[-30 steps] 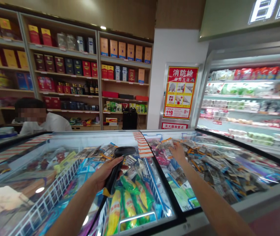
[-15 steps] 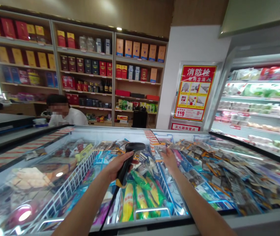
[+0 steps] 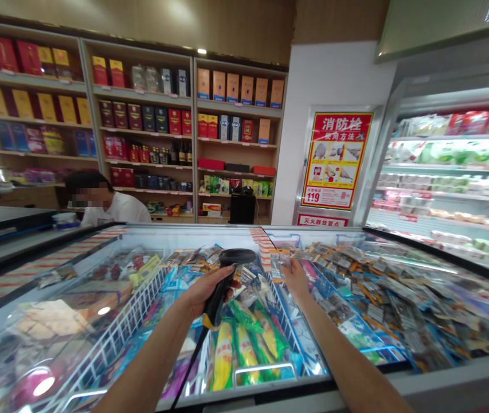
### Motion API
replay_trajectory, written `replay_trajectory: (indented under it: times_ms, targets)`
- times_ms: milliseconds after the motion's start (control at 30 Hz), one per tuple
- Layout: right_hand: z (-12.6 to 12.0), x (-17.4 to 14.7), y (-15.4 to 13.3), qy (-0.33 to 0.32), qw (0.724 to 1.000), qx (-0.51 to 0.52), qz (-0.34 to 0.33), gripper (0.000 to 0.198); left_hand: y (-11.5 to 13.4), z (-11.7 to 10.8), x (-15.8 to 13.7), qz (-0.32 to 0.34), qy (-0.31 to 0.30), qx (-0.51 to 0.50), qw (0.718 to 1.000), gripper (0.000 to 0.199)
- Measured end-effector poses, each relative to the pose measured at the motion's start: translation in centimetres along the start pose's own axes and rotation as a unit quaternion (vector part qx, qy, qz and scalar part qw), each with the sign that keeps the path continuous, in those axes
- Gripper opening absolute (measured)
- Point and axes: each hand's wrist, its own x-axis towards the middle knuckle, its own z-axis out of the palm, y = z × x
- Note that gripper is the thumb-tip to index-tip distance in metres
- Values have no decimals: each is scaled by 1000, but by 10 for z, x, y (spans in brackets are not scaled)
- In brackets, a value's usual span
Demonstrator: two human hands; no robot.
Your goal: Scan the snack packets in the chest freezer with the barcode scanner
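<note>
My left hand (image 3: 203,289) is wrapped round the handle of a black barcode scanner (image 3: 236,257) with a yellow-edged base and a cable hanging down from it. The scanner's head is above the open freezer and points right. My right hand (image 3: 296,280) is closed on the edge of a small clear packet (image 3: 277,264) with an orange strip, just right of the scanner. Below the hands, a white wire basket (image 3: 289,321) holds yellow and green ice-cream packs (image 3: 244,347). The right hand's fingertips are partly hidden.
Glass lids (image 3: 46,321) cover the freezer's left part, with packs beneath. Many grey and orange packets (image 3: 382,292) lie on the right. Behind the freezer sits a person in a white top (image 3: 117,207). Shelves of boxed goods (image 3: 143,117) and a lit fridge (image 3: 450,172) stand beyond.
The view has shifted slightly to the right. Both hands keep nearly the same place, with the scanner and the packet still held. The seated person's head has lowered a little.
</note>
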Motion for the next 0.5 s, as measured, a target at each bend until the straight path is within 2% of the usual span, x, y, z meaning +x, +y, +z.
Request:
replay_trajectory:
  times_ms: [100,267,500]
  targets:
    - [0,-1,-2,-12,1000,9,4,27,3,5,-3,2,-4,5,1000,23]
    - [1,-3,-9,1,999,-38,13,27,5,12,-4,14,-28,10,999,23]
    - [2,-2,-5,6,1000,-26,5,28,5,11,-1,18,-33,1,999,27]
